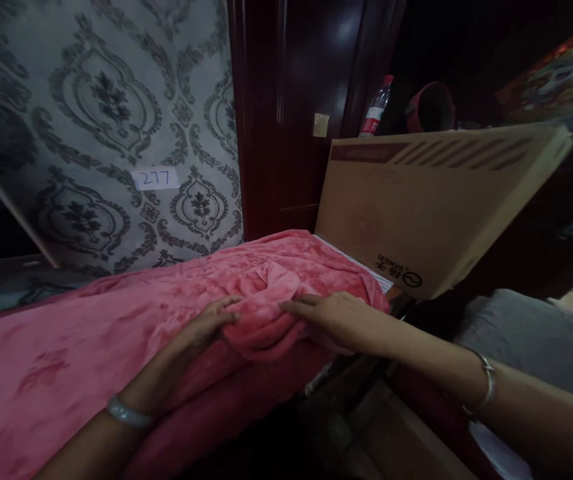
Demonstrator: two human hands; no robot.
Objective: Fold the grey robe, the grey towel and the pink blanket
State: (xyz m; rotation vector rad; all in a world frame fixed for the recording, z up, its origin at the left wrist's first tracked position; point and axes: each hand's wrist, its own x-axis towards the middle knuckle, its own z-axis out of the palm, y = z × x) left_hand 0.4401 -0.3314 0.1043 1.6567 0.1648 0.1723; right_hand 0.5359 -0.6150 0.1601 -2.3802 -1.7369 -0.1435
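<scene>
A pink plush blanket (91, 353) spreads over a long raised surface, and part of it is bunched into a thick rounded fold between my hands. My left hand (211, 321), with a bangle on its wrist, pinches the left side of this fold. On the right side, my right hand (339, 320) has its fingers closed on the fold, thumb underneath out of sight. A silver bracelet circles my right forearm. Striped cloth (351, 259) shows beyond the blanket's far right edge.
A large cardboard box (416, 193) leans at the right behind the blanket. Behind it stands a plastic bottle (375, 110) with a red cap. A grey padded seat (536, 340) is at right. Patterned wallpaper bears a paper (155, 178) marked 277, beside a dark red door (286, 120).
</scene>
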